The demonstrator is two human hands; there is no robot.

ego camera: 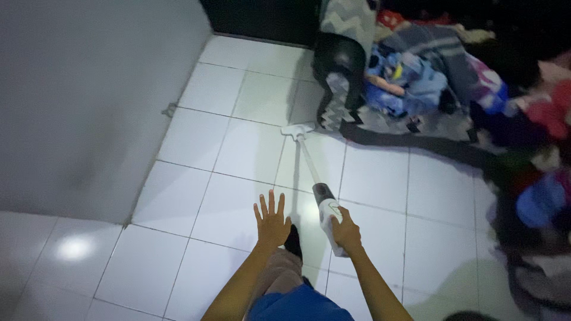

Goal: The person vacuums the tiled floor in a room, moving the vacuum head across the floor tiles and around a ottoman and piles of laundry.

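Note:
My right hand grips the white body of a cordless stick vacuum cleaner. Its thin white tube runs forward to a flat white floor head that rests on the white floor tiles, just short of a pile of clothes. My left hand hovers beside the vacuum with its fingers spread, and it holds nothing. Below the hands I see my leg in beige trousers and a dark foot.
A big heap of mixed colourful clothes covers the floor at the right and far side. A grey wall stands at the left with a small fitting low on it. White floor tiles stretch between them.

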